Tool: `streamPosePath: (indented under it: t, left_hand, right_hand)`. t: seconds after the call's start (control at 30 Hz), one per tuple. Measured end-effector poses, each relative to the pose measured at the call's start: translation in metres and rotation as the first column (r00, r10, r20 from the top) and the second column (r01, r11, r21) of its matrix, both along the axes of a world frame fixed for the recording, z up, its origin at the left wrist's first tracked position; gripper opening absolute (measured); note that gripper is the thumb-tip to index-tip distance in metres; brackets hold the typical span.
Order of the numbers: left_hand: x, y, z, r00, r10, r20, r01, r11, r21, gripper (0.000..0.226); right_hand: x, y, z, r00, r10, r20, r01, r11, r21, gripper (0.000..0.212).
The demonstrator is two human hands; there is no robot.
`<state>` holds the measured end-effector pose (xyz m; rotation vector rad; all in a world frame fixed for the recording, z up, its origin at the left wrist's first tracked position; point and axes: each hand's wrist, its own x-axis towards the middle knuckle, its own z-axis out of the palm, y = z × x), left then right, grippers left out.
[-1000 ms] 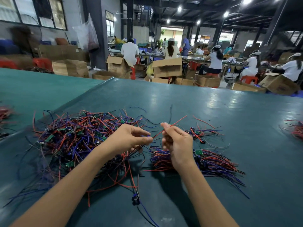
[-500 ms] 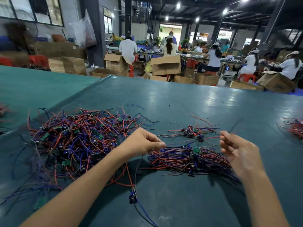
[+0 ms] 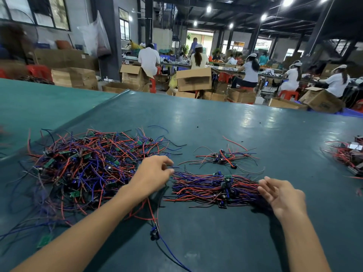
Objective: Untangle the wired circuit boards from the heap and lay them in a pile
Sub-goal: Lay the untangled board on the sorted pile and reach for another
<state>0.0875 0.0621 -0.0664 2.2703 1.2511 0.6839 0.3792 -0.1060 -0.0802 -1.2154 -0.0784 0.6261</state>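
Dropping right hand (image 3: 280,195) onto pile (image 3: 206,187), fingers loose and apart; reaching left hand (image 3: 153,171) toward wire ends, grip unclear; risking snagging heap (image 3: 84,163) strands into pile.

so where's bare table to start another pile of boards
Bare table lies beyond the tangled heap and small cluster, between that cluster and the right-edge bundle, and on the near side of the neat pile. Crowded between heap and pile, where the left hand sits.
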Motion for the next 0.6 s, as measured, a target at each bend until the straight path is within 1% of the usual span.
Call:
streamPosePath:
  t: [0.03,0.1,0.13,0.17,0.2,0.23,0.27,0.3,0.33,0.37,0.4,0.43,0.47,0.53,0.57,0.6]
  left_hand:
    - [-0.008,0.005,0.005,0.999,0.025,0.036,-0.027,0.999,0.034,0.023]
    - [-0.027,0.018,0.016,0.983,0.09,0.162,-0.108,0.988,0.108,0.024]
    - [-0.036,0.027,0.02,0.969,0.129,0.212,-0.168,0.969,0.179,0.026]
    - [-0.045,0.037,0.023,0.961,0.166,0.222,-0.223,0.939,0.263,0.028]
    - [-0.053,0.048,0.024,0.963,0.199,0.183,-0.252,0.906,0.34,0.032]
    - [-0.06,0.059,0.024,0.969,0.229,0.088,-0.246,0.891,0.381,0.035]
    - [-0.065,0.07,0.023,0.965,0.255,-0.062,-0.214,0.902,0.376,0.039]
    - [-0.069,0.078,0.022,0.925,0.277,-0.262,-0.179,0.922,0.342,0.042]
    - [-0.071,0.083,0.022,0.837,0.276,-0.472,-0.142,0.944,0.299,0.044]
    - [-0.072,0.085,0.02,0.733,0.247,-0.634,-0.101,0.961,0.258,0.043]
    - [-0.073,0.086,0.018,0.654,0.217,-0.725,-0.061,0.97,0.235,0.04]
    - [-0.072,0.087,0.016,0.619,0.203,-0.758,-0.03,0.972,0.235,0.038]
    - [-0.072,0.088,0.015,0.617,0.206,-0.76,-0.009,0.967,0.255,0.035]
    - [-0.071,0.087,0.013,0.628,0.228,-0.744,0.034,0.947,0.318,0.029]
    - [-0.071,0.086,0.011,0.629,0.244,-0.738,0.061,0.931,0.36,0.027]
    - [-0.071,0.086,0.008,0.63,0.265,-0.731,0.089,0.909,0.406,0.024]
  right_hand:
    - [-0.001,0.001,0.006,0.998,-0.065,0.002,0.065,0.997,0.043,0.011]
    - [-0.009,0.005,0.02,0.983,-0.182,0.023,0.176,0.971,0.161,0.04]
    - [-0.018,0.01,0.029,0.975,-0.217,0.05,0.201,0.953,0.225,0.048]
    - [-0.031,0.017,0.036,0.968,-0.232,0.094,0.198,0.94,0.276,0.05]
    - [-0.047,0.026,0.041,0.962,-0.22,0.163,0.165,0.941,0.295,0.047]
    - [-0.067,0.037,0.044,0.95,-0.174,0.261,0.099,0.955,0.278,0.039]
    - [-0.088,0.049,0.044,0.921,-0.099,0.377,0.01,0.973,0.23,0.031]
    - [-0.11,0.061,0.04,0.868,-0.006,0.497,-0.083,0.984,0.158,0.025]
    - [-0.131,0.073,0.033,0.784,0.094,0.613,-0.164,0.985,0.058,0.023]
    - [-0.151,0.083,0.023,0.676,0.189,0.712,-0.218,0.975,-0.052,0.021]
    - [-0.169,0.092,0.011,0.554,0.27,0.788,-0.241,0.958,-0.158,0.021]
    - [-0.183,0.098,-0.003,0.437,0.333,0.836,-0.251,0.937,-0.243,0.021]
    - [-0.195,0.102,-0.015,0.324,0.393,0.861,-0.251,0.913,-0.322,0.023]
    - [-0.208,0.103,-0.035,0.058,0.503,0.862,-0.177,0.855,-0.487,0.032]
    - [-0.21,0.101,-0.041,-0.045,0.528,0.848,-0.145,0.836,-0.529,0.036]
    - [-0.21,0.099,-0.044,-0.095,0.525,0.846,-0.154,0.832,-0.534,0.036]
